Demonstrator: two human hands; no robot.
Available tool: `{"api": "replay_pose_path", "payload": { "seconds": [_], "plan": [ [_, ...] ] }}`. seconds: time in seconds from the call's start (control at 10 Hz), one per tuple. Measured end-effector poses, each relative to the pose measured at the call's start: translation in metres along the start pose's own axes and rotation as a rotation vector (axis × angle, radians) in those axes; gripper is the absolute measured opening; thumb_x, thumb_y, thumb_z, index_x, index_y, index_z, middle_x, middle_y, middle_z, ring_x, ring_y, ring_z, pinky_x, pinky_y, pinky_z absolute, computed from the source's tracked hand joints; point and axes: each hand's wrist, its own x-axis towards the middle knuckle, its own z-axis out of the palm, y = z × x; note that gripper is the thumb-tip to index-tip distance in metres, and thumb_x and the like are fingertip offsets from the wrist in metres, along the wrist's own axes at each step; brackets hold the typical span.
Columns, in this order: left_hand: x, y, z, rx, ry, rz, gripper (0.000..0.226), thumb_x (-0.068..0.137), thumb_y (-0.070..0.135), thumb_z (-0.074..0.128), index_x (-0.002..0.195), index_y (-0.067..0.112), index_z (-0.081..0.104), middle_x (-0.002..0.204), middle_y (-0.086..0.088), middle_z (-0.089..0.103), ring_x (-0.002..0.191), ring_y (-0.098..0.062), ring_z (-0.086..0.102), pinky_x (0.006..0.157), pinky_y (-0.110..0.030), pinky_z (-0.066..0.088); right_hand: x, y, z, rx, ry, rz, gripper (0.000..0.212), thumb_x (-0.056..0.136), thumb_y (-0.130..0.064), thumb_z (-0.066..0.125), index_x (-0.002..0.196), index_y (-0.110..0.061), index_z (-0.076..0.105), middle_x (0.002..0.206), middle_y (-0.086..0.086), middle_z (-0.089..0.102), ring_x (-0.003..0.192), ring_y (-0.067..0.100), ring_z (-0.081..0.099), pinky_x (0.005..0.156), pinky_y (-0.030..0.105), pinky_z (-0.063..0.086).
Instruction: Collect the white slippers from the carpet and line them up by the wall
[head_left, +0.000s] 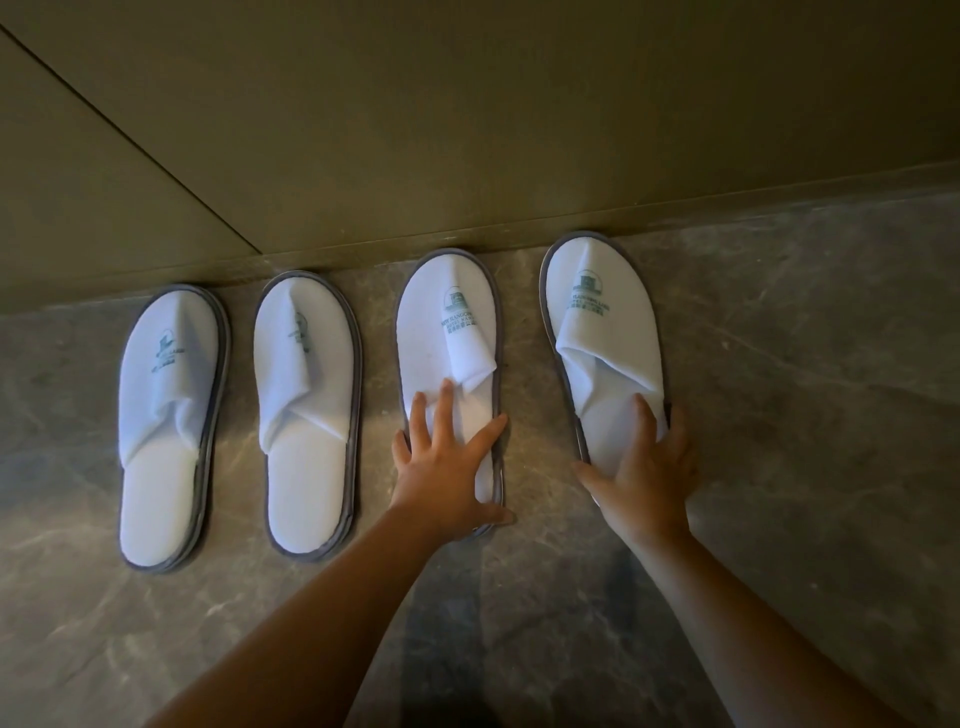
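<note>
Four white terry slippers with grey piping are seen in a row on a grey marbled stone floor, toes at the foot of a dull olive panelled wall. The left hand is laid flat, fingers spread, on the third slipper; the right hand is spread over the fourth slipper. Both heels are hidden. The green logos cannot be read.

grey marbled floor, wall skirting strip
</note>
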Motion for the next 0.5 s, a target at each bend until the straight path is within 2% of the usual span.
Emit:
{"api": "replay_pose_path", "payload": {
  "seconds": [0.2,0.3,0.4,0.5],
  "plan": [
    [0.001,0.000,0.002,0.016,-0.004,-0.007,0.096,0.060,0.068,0.060,0.134,0.047,0.001,0.147,-0.002,-0.031,0.134,-0.041,-0.027,0.109,-0.064,0.002,-0.001,-0.001,0.006,-0.031,0.000,-0.004,0.096,0.065,-0.038,0.073,0.139,-0.022,0.014,0.150,0.020,0.007,0.133,0.039,0.016,0.106,0.054,0.023],
    [-0.002,0.001,-0.001,0.020,0.003,-0.025,0.097,0.061,0.070,0.057,0.134,0.047,-0.001,0.148,-0.005,-0.032,0.133,-0.040,-0.030,0.107,-0.064,-0.007,-0.002,-0.001,0.002,-0.052,-0.029,0.014,0.096,0.066,-0.043,0.071,0.138,-0.022,0.012,0.150,0.020,0.007,0.133,0.039,0.016,0.106,0.054,0.023],
    [-0.007,0.009,-0.022,-0.013,0.068,0.025,0.092,0.064,0.072,0.050,0.136,0.043,0.001,0.151,-0.003,-0.028,0.137,-0.035,-0.025,0.107,-0.058,-0.013,-0.003,-0.015,-0.012,-0.074,0.002,-0.052,0.092,0.067,-0.047,0.068,0.138,-0.020,0.017,0.150,0.018,0.012,0.134,0.036,0.018,0.107,0.053,0.025],
    [-0.027,0.020,-0.062,-0.103,0.193,0.193,0.078,0.072,0.064,0.048,0.137,0.035,0.017,0.155,0.001,-0.007,0.142,-0.029,-0.004,0.109,-0.044,-0.005,-0.017,-0.019,-0.051,0.093,0.049,-0.362,0.074,0.070,-0.044,0.066,0.132,-0.021,0.033,0.145,0.007,0.032,0.129,0.021,0.033,0.101,0.040,0.037]
  ]
}}
